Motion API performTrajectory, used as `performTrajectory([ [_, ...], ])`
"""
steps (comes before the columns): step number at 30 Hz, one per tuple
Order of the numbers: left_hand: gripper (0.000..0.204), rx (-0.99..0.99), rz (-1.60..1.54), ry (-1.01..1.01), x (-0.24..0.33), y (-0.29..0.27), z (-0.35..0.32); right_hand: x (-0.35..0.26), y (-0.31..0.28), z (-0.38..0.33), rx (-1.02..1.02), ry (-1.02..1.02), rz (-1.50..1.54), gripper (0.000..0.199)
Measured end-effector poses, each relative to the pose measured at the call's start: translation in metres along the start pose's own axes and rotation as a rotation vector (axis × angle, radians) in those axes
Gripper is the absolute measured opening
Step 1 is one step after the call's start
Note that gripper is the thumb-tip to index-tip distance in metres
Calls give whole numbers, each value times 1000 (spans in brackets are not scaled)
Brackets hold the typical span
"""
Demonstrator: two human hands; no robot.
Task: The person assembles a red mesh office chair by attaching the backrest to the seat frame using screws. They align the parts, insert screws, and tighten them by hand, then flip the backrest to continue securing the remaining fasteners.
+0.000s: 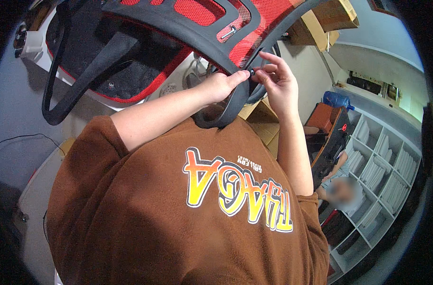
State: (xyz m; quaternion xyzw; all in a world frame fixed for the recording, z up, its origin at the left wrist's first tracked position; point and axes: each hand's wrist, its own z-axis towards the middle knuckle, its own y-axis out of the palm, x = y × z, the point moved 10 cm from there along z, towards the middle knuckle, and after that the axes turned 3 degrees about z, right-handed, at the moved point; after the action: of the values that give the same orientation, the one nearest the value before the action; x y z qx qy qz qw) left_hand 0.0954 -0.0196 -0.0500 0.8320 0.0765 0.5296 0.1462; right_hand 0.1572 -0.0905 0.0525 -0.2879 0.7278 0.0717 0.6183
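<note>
A chair backrest (183, 28) with a black plastic frame and red mesh spans the upper middle. My left hand (221, 86) is closed around the black curved armrest (231, 110) where it meets the frame's lower corner, thumb on top. Beside that thumb, my right hand (282, 83) pinches a small dark bolt (252, 72) between thumb and index finger at the joint. Its other fingers are bent and raised. Whether the bolt has entered a hole cannot be seen. A small silvery screw or key (229, 33) lies on the backrest.
A black seat with red edging (116, 71) and another black armrest loop (52, 102) lie at the upper left. Cardboard boxes (316, 23) stand at the upper right. A person (337, 173) sits near white shelves (368, 156), with a blue water jug (337, 99) above.
</note>
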Motion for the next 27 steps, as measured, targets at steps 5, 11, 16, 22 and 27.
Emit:
performTrajectory([
  [5,42,-1,6,-11,1,0,-3,5,-1,3,-36,101,-3,34],
  [11,44,8,23,-4,5,0,-3,1,1,5,-55,36,-122,31],
  [16,46,41,35,-24,8,-3,-6,-10,2,6,-63,-42,-292,31],
  [22,47,22,114,-95,-2,-5,-3,-21,6,6,-82,-59,-475,29],
  [27,46,1,120,-112,-13,-2,4,-37,17,6,-122,-148,-681,31],
])
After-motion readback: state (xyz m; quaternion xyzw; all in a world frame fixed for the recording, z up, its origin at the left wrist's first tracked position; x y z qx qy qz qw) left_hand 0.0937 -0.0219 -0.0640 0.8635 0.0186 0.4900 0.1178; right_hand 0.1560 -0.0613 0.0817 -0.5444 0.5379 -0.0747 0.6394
